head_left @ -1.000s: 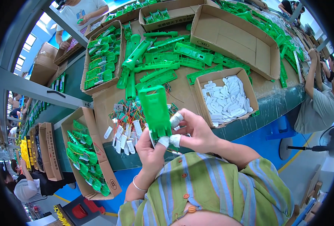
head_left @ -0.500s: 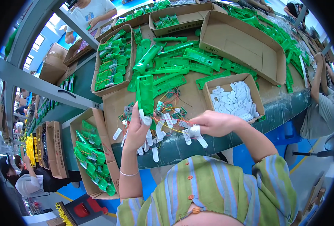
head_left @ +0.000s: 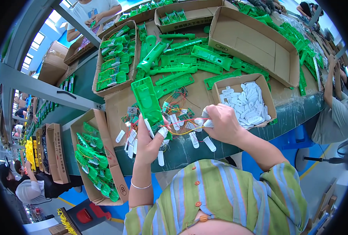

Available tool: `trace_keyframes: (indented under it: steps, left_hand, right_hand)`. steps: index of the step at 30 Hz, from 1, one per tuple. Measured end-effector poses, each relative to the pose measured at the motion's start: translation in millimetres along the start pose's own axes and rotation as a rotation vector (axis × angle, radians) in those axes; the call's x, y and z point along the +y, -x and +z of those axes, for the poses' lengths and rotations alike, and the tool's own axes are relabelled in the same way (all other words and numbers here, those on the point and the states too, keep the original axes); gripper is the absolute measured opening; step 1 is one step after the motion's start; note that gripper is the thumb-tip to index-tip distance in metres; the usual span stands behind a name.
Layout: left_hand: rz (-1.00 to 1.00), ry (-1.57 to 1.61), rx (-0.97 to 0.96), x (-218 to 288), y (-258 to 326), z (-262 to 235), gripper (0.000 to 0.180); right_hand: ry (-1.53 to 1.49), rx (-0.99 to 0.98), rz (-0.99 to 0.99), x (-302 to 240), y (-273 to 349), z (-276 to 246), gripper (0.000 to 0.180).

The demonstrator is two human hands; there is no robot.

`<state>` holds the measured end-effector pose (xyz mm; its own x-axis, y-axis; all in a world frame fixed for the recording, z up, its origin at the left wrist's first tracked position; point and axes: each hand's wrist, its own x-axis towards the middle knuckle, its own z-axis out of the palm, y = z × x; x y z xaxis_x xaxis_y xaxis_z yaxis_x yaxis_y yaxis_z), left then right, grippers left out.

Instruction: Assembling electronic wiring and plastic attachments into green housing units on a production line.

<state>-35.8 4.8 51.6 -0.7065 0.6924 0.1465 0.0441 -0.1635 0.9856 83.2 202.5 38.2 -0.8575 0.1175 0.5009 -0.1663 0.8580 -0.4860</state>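
My left hand is closed around the lower end of a green plastic housing shell, which leans to the left with its hollow side showing. A white strip lies along the shell under my fingers, and a small circuit board shows by my thumb. Red and yellow wires run from there across to my right hand, whose thumb and fingers pinch their far end. White covers are on some fingertips. Beneath the wires lies a tangle of circuit boards with wires, among white plastic pieces.
An open carton of white oval pieces stands right of my hands. Behind lie many green shells and a large carton. Cartons of wired green shells stand at far left and near left. Co-workers stand around.
The green shell has tipped to the left and turned its hollow side up. My right hand has risen slightly, its fingers curled in, with the wires stretched straighter between both hands.
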Motion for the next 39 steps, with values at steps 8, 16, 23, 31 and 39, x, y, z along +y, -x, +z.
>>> trace_keyframes:
  steps: [8, 16, 23, 31, 39]
  left_hand:
    - [-0.029, 0.179, -0.049, 7.1, 11.3, 23.2, 0.041]
    - [-0.052, 0.064, -0.021, 0.3, 24.0, 45.9, 0.051]
    - [0.076, -0.082, 0.016, -5.8, 31.2, 48.0, 0.052]
    - [0.17, -0.231, 0.067, -12.9, 35.0, 52.3, 0.045]
    - [-0.098, 0.099, -0.029, -7.0, 29.5, 34.2, 0.048]
  right_hand:
    - [0.055, 0.084, -0.026, 6.4, -7.1, -10.6, 0.031]
    - [-0.583, 0.117, 0.059, -61.1, -2.8, -1.3, 0.022]
    - [-0.536, 0.174, 0.072, -70.2, 7.8, 16.8, 0.027]
    - [-0.403, 0.143, 0.09, -77.4, 10.7, 21.9, 0.029]
    - [-0.371, 0.215, -0.046, -59.0, -1.7, 8.6, 0.025]
